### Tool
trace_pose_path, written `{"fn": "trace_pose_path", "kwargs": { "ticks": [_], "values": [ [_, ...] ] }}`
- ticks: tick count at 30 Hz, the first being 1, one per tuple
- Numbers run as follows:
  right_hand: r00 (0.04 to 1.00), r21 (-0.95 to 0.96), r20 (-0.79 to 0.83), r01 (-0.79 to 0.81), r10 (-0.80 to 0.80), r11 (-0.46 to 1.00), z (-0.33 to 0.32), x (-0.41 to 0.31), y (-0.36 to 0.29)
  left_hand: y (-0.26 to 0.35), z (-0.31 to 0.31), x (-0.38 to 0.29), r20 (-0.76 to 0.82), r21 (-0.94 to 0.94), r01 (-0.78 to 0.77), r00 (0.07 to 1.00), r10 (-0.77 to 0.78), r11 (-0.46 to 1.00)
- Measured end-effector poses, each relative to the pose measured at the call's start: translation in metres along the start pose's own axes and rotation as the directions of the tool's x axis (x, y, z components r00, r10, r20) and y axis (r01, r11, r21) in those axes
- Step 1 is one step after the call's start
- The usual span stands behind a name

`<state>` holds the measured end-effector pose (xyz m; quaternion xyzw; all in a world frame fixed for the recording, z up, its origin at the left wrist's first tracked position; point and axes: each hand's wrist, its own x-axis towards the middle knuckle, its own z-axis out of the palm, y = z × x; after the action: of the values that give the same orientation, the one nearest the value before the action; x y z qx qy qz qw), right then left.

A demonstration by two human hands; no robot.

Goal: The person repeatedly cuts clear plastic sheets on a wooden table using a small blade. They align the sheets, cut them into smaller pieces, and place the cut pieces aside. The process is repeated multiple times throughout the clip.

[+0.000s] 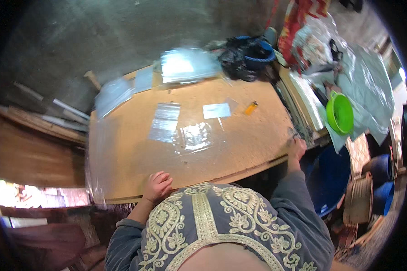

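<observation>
My left hand (158,185) rests with bent fingers at the near edge of the wooden tabletop (224,162); nothing shows in it. At the table's right edge, my right hand (296,147) touches or pinches a small dark item too blurred to name. A clear plastic sheet (196,137) lies flat ahead of me, beside a clear plastic sleeve (165,122). Farther right are a small pale packet (217,110) and an orange lighter (250,108). A stack of clear plastic sheets (190,64) sits at the far edge, with more plastic sheets (113,96) at the far left.
A blue basket (261,56) with black plastic bags (235,61) stands at the far right corner. Right of the table are a green plastic basket (340,113) on a large plastic sheet (366,84) and a big blue tub (329,179). Wood boards (37,122) lie left.
</observation>
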<state>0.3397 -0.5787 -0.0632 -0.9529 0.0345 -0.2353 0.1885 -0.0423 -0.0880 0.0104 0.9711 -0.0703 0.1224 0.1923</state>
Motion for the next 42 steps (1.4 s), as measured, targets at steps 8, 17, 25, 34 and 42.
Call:
{"fn": "trace_pose_path", "kwargs": {
  "ticks": [8,17,25,34,42],
  "values": [
    [0.558,0.587,0.579,0.221,-0.594,0.779,-0.070,-0.092,-0.240,-0.008,0.021,0.014,-0.171,0.172,0.272,0.955,-0.244,0.947],
    [0.082,0.797,0.388,0.471,-0.918,0.379,-0.084,-0.111,-0.387,0.017,-0.137,0.040,-0.083,-0.067,0.459,0.882,-0.463,0.886],
    [-0.310,0.760,0.451,0.624,-0.837,0.179,-0.075,-0.146,-0.558,-0.070,-0.217,-0.104,0.264,-0.357,0.792,0.594,-0.760,0.495],
    [0.377,0.763,-0.522,0.607,-0.765,-0.221,-0.069,-0.222,-0.773,-0.101,-0.332,-0.155,-0.783,0.421,0.805,0.555,-0.280,0.417],
    [0.335,0.736,-0.442,0.666,-0.832,-0.123,-0.001,-0.265,-0.764,-0.101,-0.233,-0.194,-0.581,0.439,0.773,0.633,-0.512,0.458]
  ]
}}
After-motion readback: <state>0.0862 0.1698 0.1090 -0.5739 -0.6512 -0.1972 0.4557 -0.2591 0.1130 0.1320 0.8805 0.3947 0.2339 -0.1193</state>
